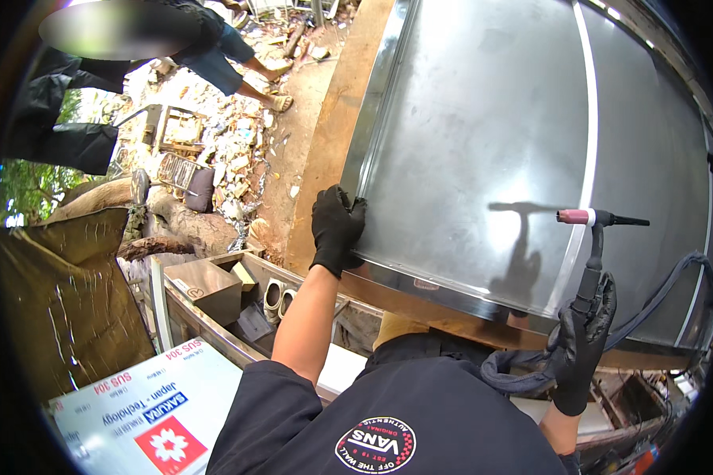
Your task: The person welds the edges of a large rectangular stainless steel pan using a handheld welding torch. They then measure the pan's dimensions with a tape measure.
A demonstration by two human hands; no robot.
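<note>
A wide, grey sheet-metal panel [467,158] with raised shiny edges lies on a wooden tabletop [329,150] in front of me. My left hand [337,229], in a black glove, is closed over the panel's near left corner, its fingers curled at the edge. At the near right, my gloved right hand [582,348] grips the handle of a TIG welding torch [598,237]. The torch stands upright above the panel, its pink nozzle turned left and its black back cap right. Its shadow falls on the metal. A dark sleeved cable [665,293] loops around my right wrist and off to the right.
Below the table at left is a wooden frame holding a metal box [202,289] and pale shoes [273,297]. A film-covered metal sheet [150,412] lies lower left, near a brown tarp [71,301]. Another person [222,63] is at the upper left, beside rubble-strewn ground [245,134].
</note>
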